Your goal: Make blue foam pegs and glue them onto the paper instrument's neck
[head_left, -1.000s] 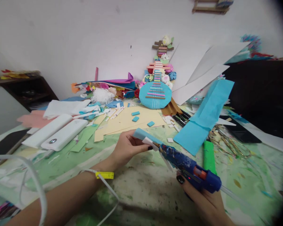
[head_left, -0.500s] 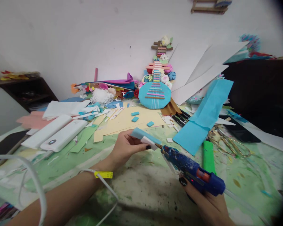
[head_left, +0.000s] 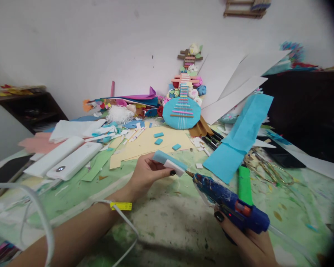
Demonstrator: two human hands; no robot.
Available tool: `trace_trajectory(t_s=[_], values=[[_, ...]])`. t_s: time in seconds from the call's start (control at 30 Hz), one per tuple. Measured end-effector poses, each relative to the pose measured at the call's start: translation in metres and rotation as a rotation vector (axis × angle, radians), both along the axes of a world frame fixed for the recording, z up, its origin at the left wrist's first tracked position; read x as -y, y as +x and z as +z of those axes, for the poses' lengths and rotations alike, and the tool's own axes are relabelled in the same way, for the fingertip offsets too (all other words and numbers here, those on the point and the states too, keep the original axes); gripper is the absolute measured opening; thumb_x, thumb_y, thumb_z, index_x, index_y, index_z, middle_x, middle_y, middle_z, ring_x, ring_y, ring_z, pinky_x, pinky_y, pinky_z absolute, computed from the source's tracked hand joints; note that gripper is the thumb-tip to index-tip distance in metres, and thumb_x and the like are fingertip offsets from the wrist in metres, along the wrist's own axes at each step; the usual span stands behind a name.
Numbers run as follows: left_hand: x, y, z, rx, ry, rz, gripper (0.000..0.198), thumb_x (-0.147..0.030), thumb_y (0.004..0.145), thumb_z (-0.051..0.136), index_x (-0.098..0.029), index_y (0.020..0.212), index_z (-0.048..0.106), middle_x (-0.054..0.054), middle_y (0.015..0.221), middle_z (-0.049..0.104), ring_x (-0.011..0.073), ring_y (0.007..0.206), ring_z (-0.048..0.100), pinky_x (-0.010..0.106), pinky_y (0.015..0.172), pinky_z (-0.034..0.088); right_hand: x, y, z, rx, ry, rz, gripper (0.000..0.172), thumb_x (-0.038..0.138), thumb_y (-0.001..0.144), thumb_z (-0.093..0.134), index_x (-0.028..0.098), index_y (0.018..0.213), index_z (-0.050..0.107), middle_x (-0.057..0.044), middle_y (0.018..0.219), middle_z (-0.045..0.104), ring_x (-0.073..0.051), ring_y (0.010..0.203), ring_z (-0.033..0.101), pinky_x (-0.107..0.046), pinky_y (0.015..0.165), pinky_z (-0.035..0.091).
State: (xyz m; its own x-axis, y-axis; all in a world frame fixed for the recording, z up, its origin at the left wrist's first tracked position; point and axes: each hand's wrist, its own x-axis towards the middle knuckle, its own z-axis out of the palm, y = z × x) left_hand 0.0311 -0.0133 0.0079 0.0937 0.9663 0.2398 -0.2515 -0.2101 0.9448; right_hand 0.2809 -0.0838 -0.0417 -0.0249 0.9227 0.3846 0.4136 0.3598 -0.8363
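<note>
Between thumb and fingers, my left hand [head_left: 149,172] pinches a strip of blue paper [head_left: 171,159] with a small white piece [head_left: 174,167] lying against it. My right hand [head_left: 246,233] is wrapped round a blue hot glue gun [head_left: 228,200], its small red light on and a clear glue stick [head_left: 289,241] coming out of the back. The metal nozzle points left, just short of the strip's right end. Beyond the hands lie several small blue blocks [head_left: 158,141] and one white block [head_left: 199,165].
A blue paper instrument model [head_left: 182,113] leans against the wall. Crumpled blue paper [head_left: 239,137], a green strip [head_left: 245,185], scissors [head_left: 275,170] and a phone [head_left: 284,154] are at right. White power banks [head_left: 75,161] lie left; a white cable [head_left: 128,220] crosses my left forearm.
The glue gun has drawn back slightly to the right and down, so its nozzle now stands apart from the strip. My left hand holds nearly the same pose.
</note>
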Motion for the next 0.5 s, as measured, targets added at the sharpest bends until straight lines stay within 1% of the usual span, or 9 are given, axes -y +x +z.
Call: trace_trajectory(t_s=[0.1,0.17,0.2,0.27,0.33,0.4,0.43,0.5], values=[[-0.001,-0.001,-0.002,0.008,-0.009,0.023,0.022,-0.015,0.058,0.081,-0.012,0.075,0.069,0.005,0.074,0.073,0.0176,0.068,0.068,0.027,0.067,0.057,0.003,-0.005,0.017,0.087,0.100,-0.020,0.022,0.038,0.081,0.057,0.022,0.092,0.064,-0.005,0.080,0.068,-0.021,0.071,0.064,-0.028,0.064,0.053],[-0.002,-0.001,-0.001,0.010,-0.015,0.030,0.021,-0.014,0.058,0.081,-0.011,0.074,0.068,0.005,0.072,0.072,0.0163,0.067,0.068,0.025,0.066,0.056,0.008,-0.004,0.028,0.192,0.147,-0.036,0.021,0.041,0.081,0.054,0.023,0.090,0.061,-0.005,0.081,0.068,-0.022,0.071,0.064,-0.029,0.064,0.051],[-0.002,-0.001,0.000,0.010,-0.019,0.033,0.021,-0.014,0.058,0.081,-0.011,0.074,0.068,0.004,0.072,0.072,0.0156,0.067,0.067,0.025,0.066,0.056,0.010,-0.001,0.032,0.263,0.145,-0.077,0.023,0.043,0.081,0.052,0.025,0.091,0.060,-0.005,0.082,0.068,-0.022,0.071,0.064,-0.030,0.064,0.050],[-0.001,-0.001,0.002,0.014,-0.032,0.038,0.020,-0.014,0.058,0.081,-0.012,0.073,0.067,0.003,0.071,0.071,0.0142,0.067,0.066,0.023,0.066,0.055,0.014,0.008,0.039,0.395,0.100,-0.204,0.026,0.046,0.079,0.052,0.027,0.096,0.057,-0.004,0.079,0.068,-0.024,0.068,0.064,-0.032,0.061,0.048],[0.000,0.000,0.004,0.022,-0.044,0.036,0.020,-0.014,0.058,0.081,-0.013,0.072,0.067,0.002,0.071,0.071,0.0135,0.067,0.065,0.022,0.065,0.055,0.015,0.024,0.046,0.502,0.030,-0.371,0.030,0.048,0.078,0.052,0.029,0.100,0.055,-0.002,0.070,0.066,-0.026,0.060,0.062,-0.033,0.054,0.045],[0.002,0.001,0.006,0.032,-0.053,0.044,0.022,-0.016,0.057,0.082,-0.013,0.072,0.067,0.002,0.070,0.070,0.0135,0.065,0.064,0.022,0.062,0.054,0.011,0.043,0.053,0.608,-0.017,-0.532,0.034,0.050,0.077,0.050,0.028,0.103,0.053,-0.003,0.067,0.064,-0.027,0.056,0.061,-0.033,0.049,0.042],[0.003,0.001,0.007,0.036,-0.059,0.053,0.022,-0.017,0.056,0.082,-0.013,0.072,0.067,0.002,0.069,0.069,0.0137,0.064,0.064,0.023,0.061,0.053,0.008,0.053,0.057,0.679,-0.029,-0.598,0.035,0.051,0.078,0.047,0.026,0.102,0.052,-0.005,0.071,0.065,-0.027,0.058,0.061,-0.033,0.049,0.041],[0.004,0.001,0.008,0.033,-0.079,0.071,0.023,-0.018,0.055,0.082,-0.013,0.071,0.068,0.002,0.068,0.069,0.0145,0.063,0.063,0.024,0.060,0.053,-0.001,0.074,0.062,0.839,-0.053,-0.669,0.040,0.050,0.079,0.042,0.021,0.106,0.048,-0.011,0.085,0.064,-0.030,0.068,0.062,-0.034,0.051,0.041]])
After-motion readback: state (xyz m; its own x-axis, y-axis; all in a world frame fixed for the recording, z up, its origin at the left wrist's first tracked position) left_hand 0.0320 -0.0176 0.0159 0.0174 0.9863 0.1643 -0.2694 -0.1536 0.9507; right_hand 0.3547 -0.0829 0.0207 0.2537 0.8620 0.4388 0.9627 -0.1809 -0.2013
